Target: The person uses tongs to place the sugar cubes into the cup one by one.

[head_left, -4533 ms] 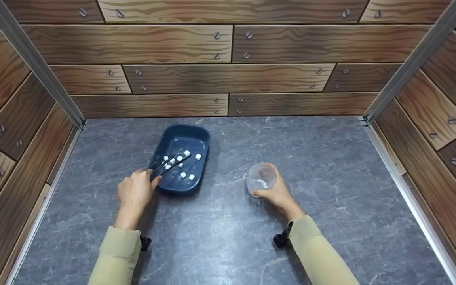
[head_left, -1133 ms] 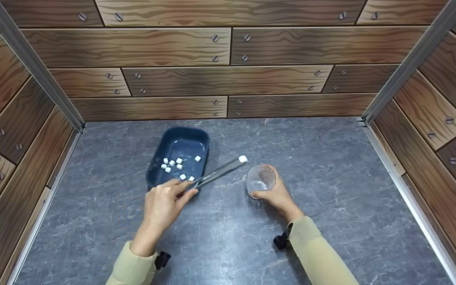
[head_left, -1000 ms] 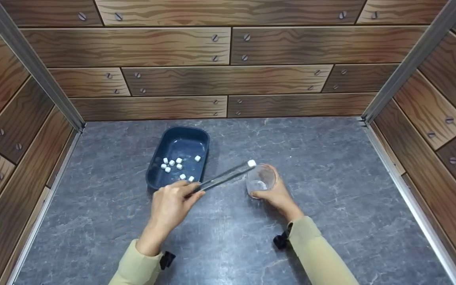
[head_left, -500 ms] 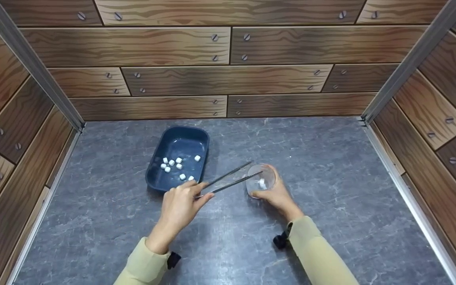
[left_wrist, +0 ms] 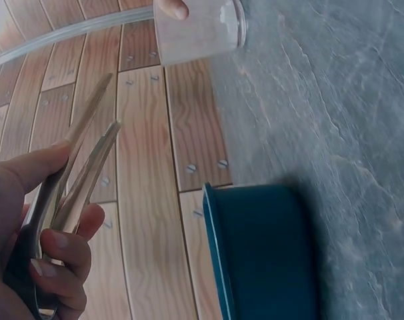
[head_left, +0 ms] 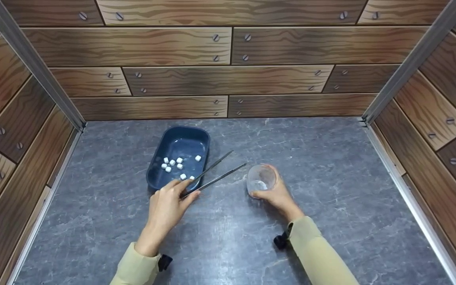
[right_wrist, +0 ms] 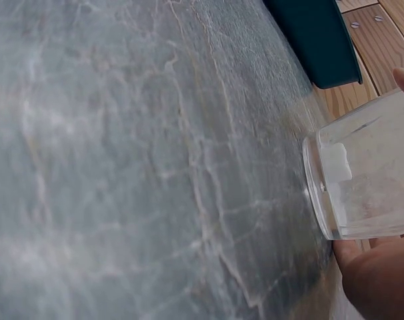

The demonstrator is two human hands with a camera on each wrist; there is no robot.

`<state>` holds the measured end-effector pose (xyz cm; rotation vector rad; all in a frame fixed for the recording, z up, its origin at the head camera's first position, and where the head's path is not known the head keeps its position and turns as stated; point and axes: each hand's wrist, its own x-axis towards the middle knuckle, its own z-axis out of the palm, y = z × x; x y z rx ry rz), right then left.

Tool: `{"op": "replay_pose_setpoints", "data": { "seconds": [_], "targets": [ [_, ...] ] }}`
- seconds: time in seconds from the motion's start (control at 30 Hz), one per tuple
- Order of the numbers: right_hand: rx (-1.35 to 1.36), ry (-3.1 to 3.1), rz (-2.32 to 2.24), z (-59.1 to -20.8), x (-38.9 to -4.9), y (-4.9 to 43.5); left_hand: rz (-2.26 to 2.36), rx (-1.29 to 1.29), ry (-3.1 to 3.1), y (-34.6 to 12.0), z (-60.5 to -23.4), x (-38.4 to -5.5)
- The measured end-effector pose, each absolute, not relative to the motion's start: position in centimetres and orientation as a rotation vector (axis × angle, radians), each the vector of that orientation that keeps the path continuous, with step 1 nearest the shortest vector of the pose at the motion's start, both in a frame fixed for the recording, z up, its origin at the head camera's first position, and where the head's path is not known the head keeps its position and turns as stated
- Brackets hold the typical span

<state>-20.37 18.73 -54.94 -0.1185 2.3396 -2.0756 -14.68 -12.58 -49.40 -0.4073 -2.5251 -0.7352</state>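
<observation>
My left hand point(head_left: 166, 209) is clamped round the metal tongs point(head_left: 222, 177), at the near right corner of the blue tray point(head_left: 186, 148). The tongs' two arms are spread, their tips bare and just beyond the tray's right side. Inside the tray lie small white cubes point(head_left: 179, 160), most of them clustered. Well to the tray's right, I grip a clear cup point(head_left: 256, 174) with my right hand point(head_left: 279, 194); it stands upright on the surface point(head_left: 224, 237), with something white point(right_wrist: 337, 162) at its bottom.
</observation>
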Motion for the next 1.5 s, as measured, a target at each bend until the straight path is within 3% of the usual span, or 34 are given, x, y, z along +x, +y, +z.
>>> {"op": "replay_pose_setpoints", "data": {
  "seconds": [0.27, 0.5, 0.77, 1.03, 1.5],
  "targets": [
    [-0.062, 2.324, -2.080, -58.0, -21.9, 19.4, -0.752, -0.286, -2.543, -14.3, -49.8, -14.3],
    [-0.059, 2.374, -2.061, -58.4, -21.9, 19.5, -0.772, -0.200, -2.546, -15.9, -49.8, -14.3],
    [-0.034, 2.372, -2.033, -58.0, -21.7, 19.4, -0.749, -0.124, -2.541, -18.0, -50.0, -14.9],
    [-0.076, 2.374, -2.012, -54.9, -20.4, 18.8, -0.655, -0.024, -2.644, -19.9, -50.3, -15.2],
    [-0.042, 2.361, -2.002, -54.7, -20.3, 18.8, -0.604, 0.076, -2.732, -20.8, -50.5, -15.2]
  ]
}}
